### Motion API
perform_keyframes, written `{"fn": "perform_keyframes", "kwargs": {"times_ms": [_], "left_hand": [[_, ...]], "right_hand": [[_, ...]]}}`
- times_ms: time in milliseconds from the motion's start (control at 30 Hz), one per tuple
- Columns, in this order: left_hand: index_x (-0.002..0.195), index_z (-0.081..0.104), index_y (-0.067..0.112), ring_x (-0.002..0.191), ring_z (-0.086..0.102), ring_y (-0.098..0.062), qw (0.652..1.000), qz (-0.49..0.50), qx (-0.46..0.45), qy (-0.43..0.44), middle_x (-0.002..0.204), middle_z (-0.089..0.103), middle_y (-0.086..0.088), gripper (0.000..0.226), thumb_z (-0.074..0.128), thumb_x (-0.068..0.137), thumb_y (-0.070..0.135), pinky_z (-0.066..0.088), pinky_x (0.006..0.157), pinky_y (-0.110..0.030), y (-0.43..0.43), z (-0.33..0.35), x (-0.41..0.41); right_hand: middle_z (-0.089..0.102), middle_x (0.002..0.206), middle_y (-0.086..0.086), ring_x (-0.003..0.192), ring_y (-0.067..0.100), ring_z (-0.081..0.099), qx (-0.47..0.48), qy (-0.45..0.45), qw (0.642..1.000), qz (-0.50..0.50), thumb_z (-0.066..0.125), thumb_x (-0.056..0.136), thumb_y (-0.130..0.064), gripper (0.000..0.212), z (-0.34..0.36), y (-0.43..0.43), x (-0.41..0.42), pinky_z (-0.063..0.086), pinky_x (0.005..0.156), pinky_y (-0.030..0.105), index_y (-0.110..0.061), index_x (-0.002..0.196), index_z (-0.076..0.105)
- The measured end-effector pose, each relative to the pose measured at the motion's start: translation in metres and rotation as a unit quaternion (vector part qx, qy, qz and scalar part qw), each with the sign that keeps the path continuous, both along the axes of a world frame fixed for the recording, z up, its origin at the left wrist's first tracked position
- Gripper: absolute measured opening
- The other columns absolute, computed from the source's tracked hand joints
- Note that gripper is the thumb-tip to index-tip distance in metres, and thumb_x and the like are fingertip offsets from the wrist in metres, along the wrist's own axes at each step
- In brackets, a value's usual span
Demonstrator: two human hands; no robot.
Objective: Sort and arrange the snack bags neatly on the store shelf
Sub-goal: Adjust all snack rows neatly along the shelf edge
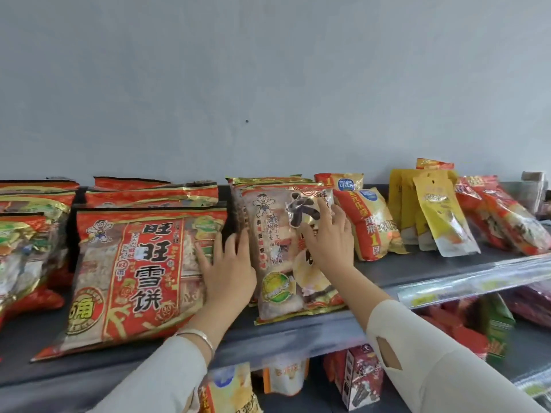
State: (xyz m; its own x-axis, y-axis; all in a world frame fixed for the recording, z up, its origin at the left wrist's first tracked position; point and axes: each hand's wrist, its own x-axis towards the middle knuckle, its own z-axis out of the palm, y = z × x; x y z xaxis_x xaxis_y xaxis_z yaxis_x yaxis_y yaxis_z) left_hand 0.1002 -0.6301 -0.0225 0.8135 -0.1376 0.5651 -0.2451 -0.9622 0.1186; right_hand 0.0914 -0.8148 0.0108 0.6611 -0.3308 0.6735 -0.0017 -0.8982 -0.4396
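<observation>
the front pale cracker bag point(274, 254) stands upright on the grey shelf point(298, 332), leaning back on more bags of its kind, just right of a big red snack bag point(134, 272) that also has its like stacked behind it. the left grip point(231, 266) (a bare hand, silver bangle point(199, 335) at the wrist) lies with fingers straight and spread, flat where the red bag's right edge meets the pale bag's left edge, touching both and clamped on neither. the right grip point(331, 236) is likewise spread apart, its fingers pressed flat on the pale bag's upper right front, so the bag sits between the two, under the palms and not pinched. right of that bag, touching it, lean orange and yellow bags point(369, 228), then yellow pouches point(441, 216) tilted left, then red bags point(507, 216) slumped near the shelf's right end. more red bags point(26, 239) crowd the far left. below, a lower shelf carries small boxes point(360, 380) and packets, blurred. a plain grey wall point(268, 84) rises behind.
</observation>
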Motion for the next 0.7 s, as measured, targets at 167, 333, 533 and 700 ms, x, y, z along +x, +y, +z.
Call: {"fn": "perform_keyframes", "kwargs": {"times_ms": [167, 333, 533, 700], "left_hand": [[0.15, 0.001, 0.031, 0.146, -0.011, -0.026, 0.991, 0.057, 0.118, -0.009, 0.159, 0.01, -0.006, 0.08, 0.051, 0.089, 0.02, -0.01, 0.109, -0.061, 0.013, -0.022, -0.006], [0.15, 0.011, 0.029, 0.147, -0.005, -0.023, 0.995, 0.066, 0.068, -0.021, 0.158, 0.017, -0.003, 0.063, 0.042, 0.096, 0.023, -0.004, 0.114, -0.054, 0.018, -0.016, -0.004], [0.149, 0.004, 0.037, 0.14, 0.026, -0.015, 0.863, -0.232, -0.431, 0.124, 0.154, 0.023, 0.006, 0.094, 0.056, 0.075, 0.066, 0.028, 0.113, -0.043, -0.042, -0.008, -0.01], [0.145, 0.018, 0.039, 0.125, 0.046, -0.015, 0.785, -0.2, -0.573, 0.124, 0.138, 0.046, 0.009, 0.096, 0.073, 0.068, 0.058, 0.038, 0.104, -0.037, -0.058, -0.026, -0.005]], "right_hand": [[0.014, 0.157, 0.01, 0.137, 0.038, 0.03, 0.104, 0.073, 0.99, 0.066, 0.044, 0.087, -0.067, 0.081, -0.036, -0.021, -0.002, 0.037, 0.104, 0.053, -0.034, 0.151, 0.008], [0.02, 0.154, 0.01, 0.132, 0.038, 0.037, 0.121, 0.067, 0.986, 0.088, 0.046, 0.084, -0.069, 0.087, -0.036, -0.025, 0.0, 0.042, 0.099, 0.051, -0.035, 0.151, 0.003], [0.054, 0.135, 0.009, 0.117, 0.03, 0.055, 0.246, 0.081, 0.959, 0.113, 0.045, 0.084, -0.071, 0.091, -0.033, -0.037, 0.006, 0.046, 0.084, 0.039, -0.028, 0.152, 0.002], [0.056, 0.133, 0.001, 0.119, 0.028, 0.055, 0.231, 0.121, 0.957, 0.127, 0.044, 0.086, -0.069, 0.087, -0.029, -0.044, 0.005, 0.04, 0.08, 0.035, -0.026, 0.152, 0.009]]}}
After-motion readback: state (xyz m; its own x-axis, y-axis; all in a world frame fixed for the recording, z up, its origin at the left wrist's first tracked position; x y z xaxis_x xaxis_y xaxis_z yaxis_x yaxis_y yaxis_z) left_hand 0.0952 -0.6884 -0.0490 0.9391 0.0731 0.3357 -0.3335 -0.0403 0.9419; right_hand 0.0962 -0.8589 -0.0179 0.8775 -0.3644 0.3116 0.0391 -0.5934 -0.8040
